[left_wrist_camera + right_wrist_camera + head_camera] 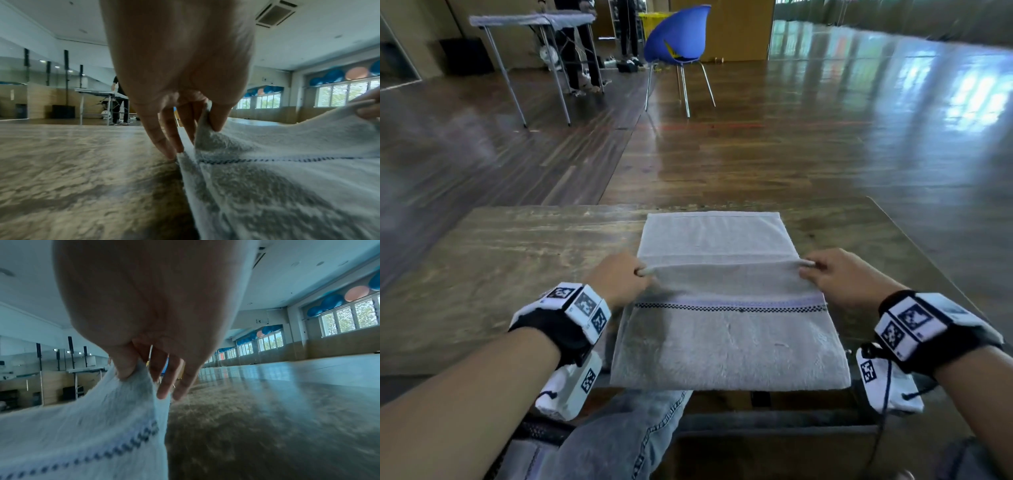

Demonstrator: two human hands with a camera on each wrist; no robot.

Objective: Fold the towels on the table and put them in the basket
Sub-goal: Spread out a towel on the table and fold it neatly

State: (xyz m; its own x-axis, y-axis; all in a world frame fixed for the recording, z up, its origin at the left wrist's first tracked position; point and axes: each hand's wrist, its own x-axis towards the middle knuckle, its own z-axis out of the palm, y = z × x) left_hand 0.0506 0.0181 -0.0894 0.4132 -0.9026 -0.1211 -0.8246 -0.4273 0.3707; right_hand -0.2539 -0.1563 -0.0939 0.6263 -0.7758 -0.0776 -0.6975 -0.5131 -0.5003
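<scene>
A white towel (pixel 726 346) with a dark dotted stripe lies lengthwise on the wooden table (pixel 500 260), its near end hanging a little over the front edge. My left hand (pixel 619 279) pinches the towel's (pixel 267 170) raised fold at its left side, thumb and forefinger on the cloth. My right hand (pixel 835 274) pinches the same fold at the right side, lifting it slightly off the lower layer. In the right wrist view the thumb presses the towel (pixel 92 426) against the fingers (pixel 164 386). No basket is in view.
A blue chair (pixel 678 41) stands on the wooden floor beyond the table. A folding table (pixel 530 20) with a person's legs behind it is at the far left. My knee in jeans (pixel 619 435) is below the table's front edge.
</scene>
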